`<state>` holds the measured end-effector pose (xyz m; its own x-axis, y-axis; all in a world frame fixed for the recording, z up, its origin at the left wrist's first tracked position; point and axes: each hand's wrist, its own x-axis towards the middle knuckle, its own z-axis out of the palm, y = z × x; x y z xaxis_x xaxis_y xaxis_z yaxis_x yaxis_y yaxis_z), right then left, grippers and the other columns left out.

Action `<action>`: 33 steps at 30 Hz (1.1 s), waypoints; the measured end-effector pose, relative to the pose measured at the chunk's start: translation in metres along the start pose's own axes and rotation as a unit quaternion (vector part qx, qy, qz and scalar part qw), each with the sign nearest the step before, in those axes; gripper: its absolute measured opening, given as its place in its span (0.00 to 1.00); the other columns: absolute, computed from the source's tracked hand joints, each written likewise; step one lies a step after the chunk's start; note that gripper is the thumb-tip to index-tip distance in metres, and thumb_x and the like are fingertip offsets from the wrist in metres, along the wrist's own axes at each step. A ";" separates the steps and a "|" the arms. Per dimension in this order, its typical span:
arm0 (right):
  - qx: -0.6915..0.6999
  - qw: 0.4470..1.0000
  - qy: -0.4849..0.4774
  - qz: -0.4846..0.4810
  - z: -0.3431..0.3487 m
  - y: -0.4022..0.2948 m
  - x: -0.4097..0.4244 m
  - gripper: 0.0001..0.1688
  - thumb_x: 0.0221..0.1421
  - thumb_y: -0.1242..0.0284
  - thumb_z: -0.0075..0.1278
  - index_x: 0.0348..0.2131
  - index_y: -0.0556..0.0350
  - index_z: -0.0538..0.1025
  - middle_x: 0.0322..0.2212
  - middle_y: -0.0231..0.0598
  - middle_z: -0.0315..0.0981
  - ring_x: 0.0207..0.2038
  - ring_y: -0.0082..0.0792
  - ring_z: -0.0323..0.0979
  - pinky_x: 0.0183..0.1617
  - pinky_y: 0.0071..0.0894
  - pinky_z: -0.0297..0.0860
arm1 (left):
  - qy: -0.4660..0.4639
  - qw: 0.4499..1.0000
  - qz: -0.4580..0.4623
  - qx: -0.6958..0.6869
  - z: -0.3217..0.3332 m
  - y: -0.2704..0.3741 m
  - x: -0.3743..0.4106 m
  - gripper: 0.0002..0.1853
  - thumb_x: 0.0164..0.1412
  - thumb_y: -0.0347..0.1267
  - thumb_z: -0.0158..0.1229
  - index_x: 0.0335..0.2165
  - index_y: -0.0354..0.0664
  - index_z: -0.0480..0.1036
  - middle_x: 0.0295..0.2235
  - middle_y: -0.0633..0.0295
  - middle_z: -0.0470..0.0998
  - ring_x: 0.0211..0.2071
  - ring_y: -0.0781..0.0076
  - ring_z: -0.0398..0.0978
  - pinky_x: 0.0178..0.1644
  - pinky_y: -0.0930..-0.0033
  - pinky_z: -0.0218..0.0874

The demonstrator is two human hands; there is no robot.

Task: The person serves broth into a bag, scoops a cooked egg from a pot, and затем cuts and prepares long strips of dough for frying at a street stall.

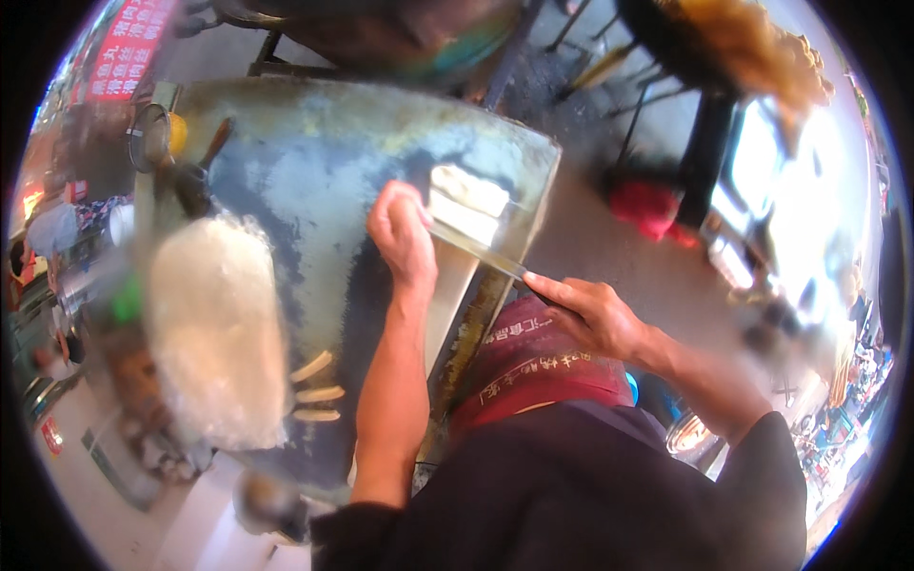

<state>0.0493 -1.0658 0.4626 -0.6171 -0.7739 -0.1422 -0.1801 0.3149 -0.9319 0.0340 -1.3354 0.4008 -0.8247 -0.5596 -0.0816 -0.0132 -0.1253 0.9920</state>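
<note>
My right hand [596, 314] grips the dark handle of a long knife [485, 255], its index finger laid along the top of the blade. At the blade's far end is my left hand [401, 232], with curled fingers that appear to pinch it. The blade lies across a long pale strip [451, 285], apparently dough, which runs back toward my body. Beyond the knife sit a cut white dough piece [464, 216] and a lumpier one [471, 189], side by side on the metal-topped worktable [307, 150].
A large plastic-covered slab of dough [221, 335] lies at the left, beside three short dough sticks [319, 394]. A strainer [151, 138] and a wooden-handled tool [216, 143] are at the far left corner. Golden fried food [757, 50] is heaped at upper right.
</note>
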 end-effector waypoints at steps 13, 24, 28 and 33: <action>-0.075 0.997 -0.005 0.034 -0.011 0.011 -0.101 0.38 0.58 0.80 0.56 0.65 0.42 0.65 0.26 0.48 0.71 0.25 0.50 0.72 0.31 0.49 0.69 | -0.071 0.995 0.066 -0.010 0.044 -0.031 -0.091 0.09 0.52 0.19 0.37 0.18 0.39 0.58 0.21 0.64 0.62 0.22 0.78 0.59 0.26 0.74 0.54; 0.006 0.997 -0.045 0.069 0.031 -0.013 -0.004 0.35 0.58 0.84 0.54 0.63 0.48 0.67 0.27 0.46 0.69 0.28 0.49 0.70 0.36 0.45 0.69 | -0.007 0.999 0.017 0.027 -0.029 0.004 -0.010 0.08 0.47 0.21 0.39 0.16 0.40 0.60 0.20 0.61 0.64 0.25 0.74 0.59 0.32 0.74 0.52; 0.014 1.000 -0.023 0.016 0.026 0.004 -0.022 0.33 0.60 0.81 0.52 0.63 0.46 0.67 0.31 0.52 0.73 0.31 0.51 0.73 0.38 0.45 0.70 | 0.009 1.000 0.007 0.029 -0.021 0.002 -0.031 0.09 0.46 0.20 0.40 0.15 0.39 0.60 0.19 0.62 0.63 0.26 0.74 0.60 0.33 0.75 0.51; 0.005 0.999 -0.019 0.033 0.030 -0.007 -0.007 0.35 0.59 0.81 0.54 0.63 0.45 0.67 0.29 0.50 0.72 0.30 0.50 0.72 0.36 0.46 0.70 | 0.017 1.000 -0.015 0.012 -0.035 0.000 -0.014 0.09 0.47 0.20 0.39 0.16 0.40 0.61 0.20 0.63 0.63 0.25 0.75 0.58 0.31 0.75 0.51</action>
<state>0.0778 -1.0794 0.4603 -0.5975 -0.7725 -0.2150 -0.1329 0.3599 -0.9235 0.0657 -1.3564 0.3990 -0.8039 -0.5837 -0.1147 -0.0521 -0.1230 0.9910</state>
